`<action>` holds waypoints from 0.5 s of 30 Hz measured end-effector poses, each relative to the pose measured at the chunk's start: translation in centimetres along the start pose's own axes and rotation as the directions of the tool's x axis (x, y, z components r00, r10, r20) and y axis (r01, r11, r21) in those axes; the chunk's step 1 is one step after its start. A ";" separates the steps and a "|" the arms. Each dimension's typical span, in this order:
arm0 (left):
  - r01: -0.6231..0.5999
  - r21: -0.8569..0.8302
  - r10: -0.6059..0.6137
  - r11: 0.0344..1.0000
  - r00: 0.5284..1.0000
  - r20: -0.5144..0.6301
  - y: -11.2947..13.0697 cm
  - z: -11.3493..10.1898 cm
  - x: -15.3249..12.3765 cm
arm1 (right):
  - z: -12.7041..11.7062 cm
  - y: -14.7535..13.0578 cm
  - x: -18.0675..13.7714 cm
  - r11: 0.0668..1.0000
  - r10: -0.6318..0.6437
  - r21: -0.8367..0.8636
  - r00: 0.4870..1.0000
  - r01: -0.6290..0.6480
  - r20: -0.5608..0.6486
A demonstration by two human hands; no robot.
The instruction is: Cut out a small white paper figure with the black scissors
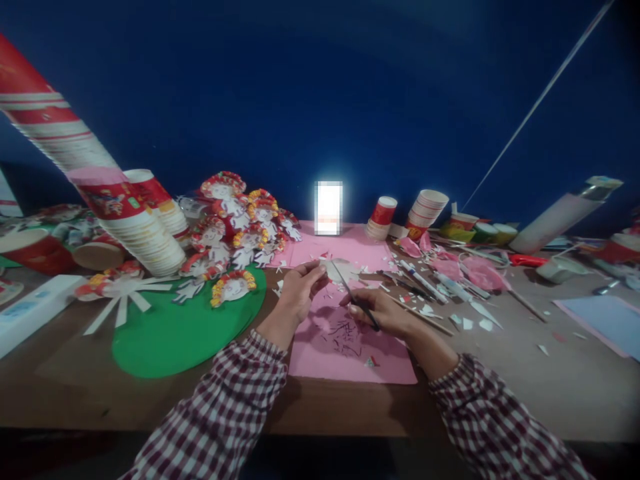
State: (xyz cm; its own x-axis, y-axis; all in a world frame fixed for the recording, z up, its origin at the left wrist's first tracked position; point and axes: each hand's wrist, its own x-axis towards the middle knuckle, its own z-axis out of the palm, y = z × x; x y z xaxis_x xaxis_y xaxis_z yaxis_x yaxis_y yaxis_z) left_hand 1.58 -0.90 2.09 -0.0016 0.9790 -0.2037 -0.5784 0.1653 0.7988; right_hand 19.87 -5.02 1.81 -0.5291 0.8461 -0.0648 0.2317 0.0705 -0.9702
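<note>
My right hand (383,311) is closed around the black handles of a pair of scissors (369,312). The scissor blades point forward and left, reaching a pale, roundish piece of paper (344,269). My left hand (301,291) pinches that paper at its left edge, with the fingertips partly hidden. Under both hands lies a pink sheet (320,360) with dark handwriting on it. A small printed scrap (371,362) rests near its front edge.
On the left, paper-cup dolls (220,240) stand by a green mat (150,347) and a tall leaning cup stack (115,193). More paper cups (427,207) are at the back. Pens (423,280), white scraps (485,325) and pink pieces (483,273) lie to the right.
</note>
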 end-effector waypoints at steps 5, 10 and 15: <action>-0.002 -0.004 0.002 1.000 1.000 0.001 0.0 0.0 0.0 | 0.0 0.0 0.0 1.000 -0.007 -0.002 1.000 0.007 -0.001; 0.002 -0.002 -0.002 1.000 1.000 0.000 0.0 0.0 0.0 | 0.0 0.0 0.0 1.000 0.000 0.021 1.000 0.000 -0.003; 0.001 -0.008 -0.001 1.000 1.000 -0.007 0.1 0.1 -0.1 | 0.0 -0.1 0.1 0.999 -0.002 0.038 1.000 0.002 -0.005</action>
State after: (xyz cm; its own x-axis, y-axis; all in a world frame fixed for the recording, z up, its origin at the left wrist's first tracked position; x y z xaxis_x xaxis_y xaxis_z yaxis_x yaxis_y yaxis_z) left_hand 1.62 -0.95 2.21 -0.0062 0.9780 -0.2084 -0.5851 0.1655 0.7939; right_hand 19.81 -4.95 1.90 -0.5255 0.8485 -0.0617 0.1994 0.0524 -0.9785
